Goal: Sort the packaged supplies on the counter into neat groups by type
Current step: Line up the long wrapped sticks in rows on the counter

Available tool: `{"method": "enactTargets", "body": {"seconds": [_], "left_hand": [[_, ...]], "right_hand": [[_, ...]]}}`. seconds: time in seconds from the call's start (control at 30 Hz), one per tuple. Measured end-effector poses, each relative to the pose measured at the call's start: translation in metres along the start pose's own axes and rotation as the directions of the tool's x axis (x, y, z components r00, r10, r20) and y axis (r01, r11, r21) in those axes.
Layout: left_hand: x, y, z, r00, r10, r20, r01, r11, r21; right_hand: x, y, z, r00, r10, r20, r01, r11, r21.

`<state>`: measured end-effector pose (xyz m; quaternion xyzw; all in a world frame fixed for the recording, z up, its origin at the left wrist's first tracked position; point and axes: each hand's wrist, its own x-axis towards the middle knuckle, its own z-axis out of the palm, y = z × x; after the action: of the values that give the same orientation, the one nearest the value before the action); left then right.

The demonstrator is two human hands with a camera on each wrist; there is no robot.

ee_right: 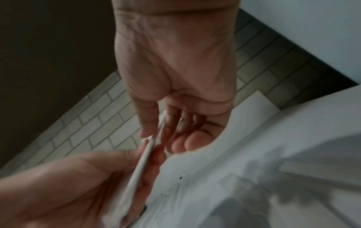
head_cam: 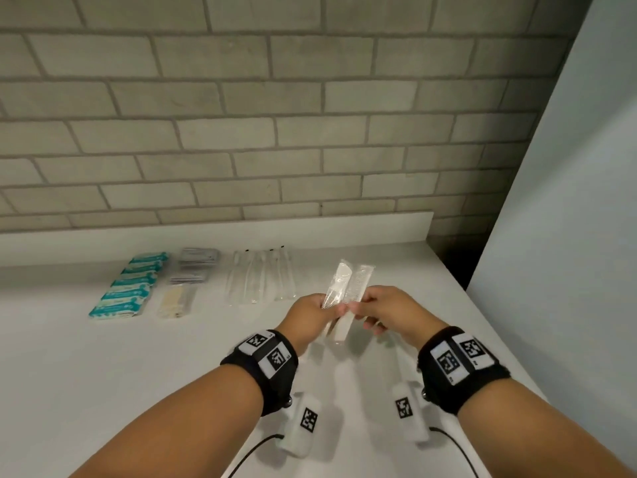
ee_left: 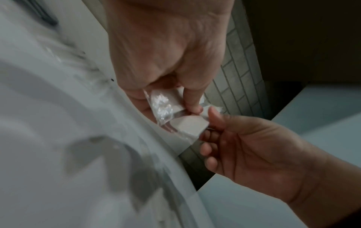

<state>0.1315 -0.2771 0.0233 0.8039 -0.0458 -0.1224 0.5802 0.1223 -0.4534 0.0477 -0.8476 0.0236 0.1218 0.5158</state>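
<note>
Clearly, the left hand [head_cam: 312, 310] is pinching two wrapped combs [head_cam: 339, 298] above the counter [head_cam: 103, 357], while the right hand [head_cam: 382, 310] is pinching the right one. They look light, stiff and slippery in film; gripping mid-length seems safest.

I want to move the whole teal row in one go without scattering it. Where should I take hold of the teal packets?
Probably press flat fingers on both ends of the teal packets row, nearest and farthest, squeezing lengthwise: they lie side by side, so end pressure keeps them together. The grey packets crowd the right side.
</note>
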Motion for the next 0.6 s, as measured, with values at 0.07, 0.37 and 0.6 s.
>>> {"method": "enactTargets", "body": {"seconds": [0.07, 0.37, 0.6], "left_hand": [[0.006, 0.011, 0.018, 0.998, -0.050, 0.030, 0.054, 0.989, -0.135], [0.033, 0.004, 0.035, 0.983, -0.037, -0.178, 0.047, 0.998, 0.050], [0.078, 0.015, 0.014, 0.960, 0.116, -0.255, -0.068, 0.980, 0.189]], "right_hand": [[0.010, 0.006, -0.010, 0.999, 0.005, -0.043, -0.003, 0.999, 0.052], [0.051, 0.044, -0.062, 0.999, 0.033, -0.002, -0.033, 0.997, 0.063], [0.093, 0.037, -0.064, 0.996, 0.082, 0.043, -0.081, 0.996, -0.028]]}}
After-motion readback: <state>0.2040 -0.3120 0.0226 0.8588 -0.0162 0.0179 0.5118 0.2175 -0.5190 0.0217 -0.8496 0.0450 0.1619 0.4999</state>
